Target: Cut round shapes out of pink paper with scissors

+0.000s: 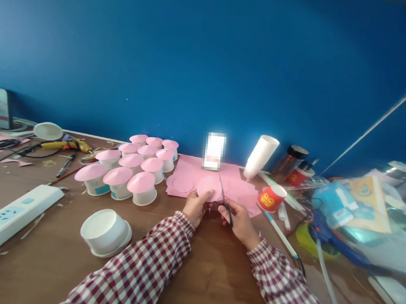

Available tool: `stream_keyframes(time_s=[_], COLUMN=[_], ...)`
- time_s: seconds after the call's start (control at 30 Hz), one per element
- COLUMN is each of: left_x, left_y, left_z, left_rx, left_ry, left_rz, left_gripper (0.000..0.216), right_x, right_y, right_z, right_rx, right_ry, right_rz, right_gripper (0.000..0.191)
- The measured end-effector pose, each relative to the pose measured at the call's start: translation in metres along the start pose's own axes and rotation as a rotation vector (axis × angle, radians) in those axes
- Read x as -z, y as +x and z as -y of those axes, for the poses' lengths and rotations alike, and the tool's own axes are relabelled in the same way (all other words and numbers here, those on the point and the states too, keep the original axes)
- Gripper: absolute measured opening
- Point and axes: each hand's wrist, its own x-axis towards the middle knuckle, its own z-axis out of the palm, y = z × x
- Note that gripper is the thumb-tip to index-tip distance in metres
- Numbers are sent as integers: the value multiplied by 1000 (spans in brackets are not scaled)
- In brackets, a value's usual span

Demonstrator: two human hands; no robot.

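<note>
Hands [196, 209] close together, pink disc [207, 186] in left, scissors [224, 201] in right [241, 222]

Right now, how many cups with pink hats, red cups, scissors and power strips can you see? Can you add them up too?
Cups with pink hats: 12
Red cups: 2
Scissors: 1 pair
Power strip: 1
Total: 16

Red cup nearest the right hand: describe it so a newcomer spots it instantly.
Under the blue wall, find the pink paper on the brown table. Beside that paper's right edge, past the right hand, sits the front red cup, with yellow print. The rear red cup has dark pen-like sticks poking up; this one has none.
</note>
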Motion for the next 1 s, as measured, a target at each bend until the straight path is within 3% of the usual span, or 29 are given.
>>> stream_keyframes(time_s=[1.0], left_x=[-1], left_y=[-1], left_z=[-3], left_rx=[6], left_ry=[-42], left_rz=[-25], left_gripper=[29], right_x=[1], right_y=[0], right_z=[-3], right_rx=[-14], right_ry=[-9], right_rz=[-6], right_gripper=[34])
